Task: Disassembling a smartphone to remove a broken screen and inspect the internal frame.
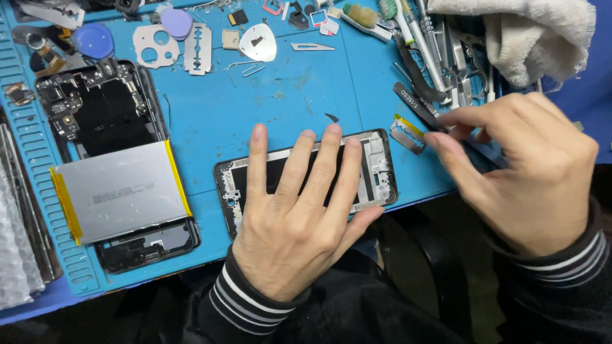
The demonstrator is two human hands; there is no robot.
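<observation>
Looking down from the head camera, I see the blue work mat (255, 108) filling most of the view, its ribbed edge running along the left. On its left part lies an opened phone body (102, 108), its circuit boards exposed at the top, with a silvery flat battery (121, 191) with yellow tape at its ends resting at a slant across its lower half. Near the mat's front edge, in the middle, lies a black phone frame (379, 172) with a pale inner border, set at a slight tilt. My left hand (293, 223) lies flat on that frame, palm down, the four fingers spread and pointing away from me, covering most of its middle, with the thumb beside its lower right corner. My right hand (529, 172) hovers at the right of the mat, thumb and forefinger closing toward a razor blade half (407, 134) with a yellow strip along one side, which sits just beside the frame's upper right corner; whether the fingertips actually grip the blade I cannot tell. A greyish cloth (535, 32) is bunched at the top right, above a heap of tweezers and other metal tools (440, 70). Along the top edge lie a whole razor blade (198, 48), a white pick (258, 42) and a small scalpel blade (311, 46).
</observation>
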